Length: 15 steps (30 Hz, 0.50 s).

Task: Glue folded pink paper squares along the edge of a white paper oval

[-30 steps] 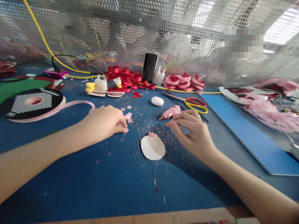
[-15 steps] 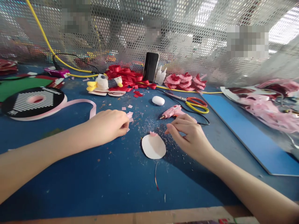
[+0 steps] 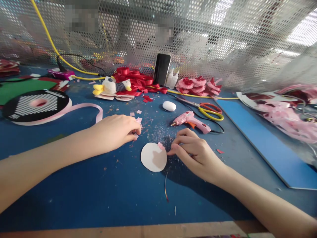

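A white paper disc (image 3: 153, 157) lies flat on the blue table (image 3: 99, 191), with a small pink piece (image 3: 161, 145) stuck at its upper right edge. My right hand (image 3: 195, 155) rests beside the disc, fingers curled, fingertips touching its right rim near the pink piece. My left hand (image 3: 116, 131) lies to the disc's upper left, fingers closed in a pinch over small pink ribbon squares (image 3: 137, 121) scattered on the table. What the pinch holds is hidden.
A pink glue gun (image 3: 192, 119) and yellow-handled scissors (image 3: 209, 110) lie behind my right hand. A pink ribbon spool (image 3: 36, 105) sits at left, a toy duck (image 3: 111, 87), red ribbon (image 3: 135, 79), a phone (image 3: 162, 69) and ribbon flowers (image 3: 198, 86) at the back. A blue sheet (image 3: 264, 142) lies at right.
My right hand has moved down and left from near the glue gun to the disc's right edge. The disc has slid slightly left. My left hand has barely shifted.
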Motion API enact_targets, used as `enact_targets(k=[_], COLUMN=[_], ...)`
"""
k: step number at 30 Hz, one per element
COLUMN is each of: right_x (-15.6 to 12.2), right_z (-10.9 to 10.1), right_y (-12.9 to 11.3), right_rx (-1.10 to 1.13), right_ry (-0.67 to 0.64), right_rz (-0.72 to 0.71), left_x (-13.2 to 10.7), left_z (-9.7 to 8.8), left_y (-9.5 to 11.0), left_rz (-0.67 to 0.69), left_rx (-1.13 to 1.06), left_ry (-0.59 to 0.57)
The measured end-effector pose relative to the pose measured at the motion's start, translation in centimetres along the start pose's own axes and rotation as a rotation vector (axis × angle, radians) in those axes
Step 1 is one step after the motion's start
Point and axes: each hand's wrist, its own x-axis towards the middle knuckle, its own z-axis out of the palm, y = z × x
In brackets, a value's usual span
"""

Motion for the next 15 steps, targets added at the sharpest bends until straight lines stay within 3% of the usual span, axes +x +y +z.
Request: enact_targets(k=[3, 6, 11, 15], right_x=[0.1, 0.2, -0.1, -0.2], right_z=[-0.1, -0.7, -1.5, -0.9], right_y=[0.1, 0.1, -0.1, -0.6], right_rx=[0.011, -0.016, -0.017, 0.005], right_ry=[0.003, -0.028, -0.288, -0.384], right_rz=[0.018, -0.065, -0.331, -0.342], left_x=[0.2, 0.2, 0.2, 0.3], left_z=[0.0, 0.3, 0.7, 0.6], left_y=[-0.3, -0.9, -1.3, -1.0], left_rz=[0.019, 0.077, 0.110, 0.090], left_rx=[-0.028, -0.079, -0.083, -0.080], left_ry=[-0.024, -0.027, -0.004, -0.019])
